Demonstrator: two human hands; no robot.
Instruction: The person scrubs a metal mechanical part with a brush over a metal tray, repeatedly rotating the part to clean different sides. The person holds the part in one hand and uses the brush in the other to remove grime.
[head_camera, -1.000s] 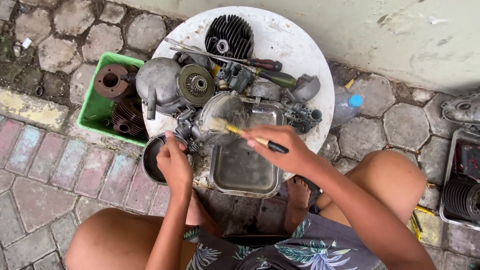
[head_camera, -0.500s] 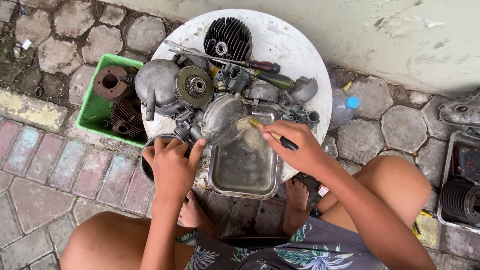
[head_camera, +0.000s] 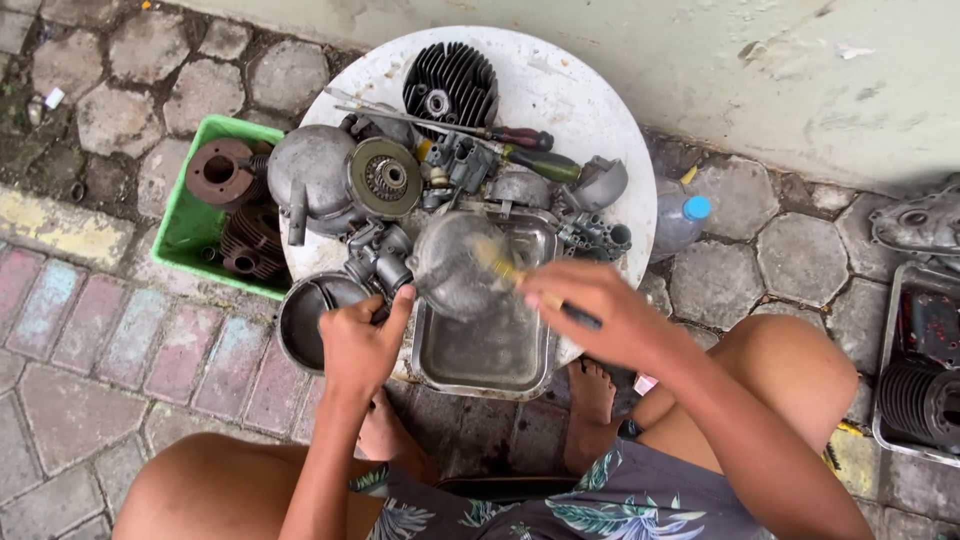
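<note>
left hand grips the round metal cover over the steel tray. right hand clenches the brush; best keep the cover steady and stroke lightly.

Left hand grips a round grey metal engine cover over a rectangular steel tray; right hand presses a yellow-handled brush against it; green plastic crate sits far left.

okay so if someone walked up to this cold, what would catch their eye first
The round white table, heaped with grey engine parts, with a black finned cylinder head at its far edge. At its near edge, the left hand steadies a domed metal cover over a steel tray while the right hand works a brush on it.
</note>
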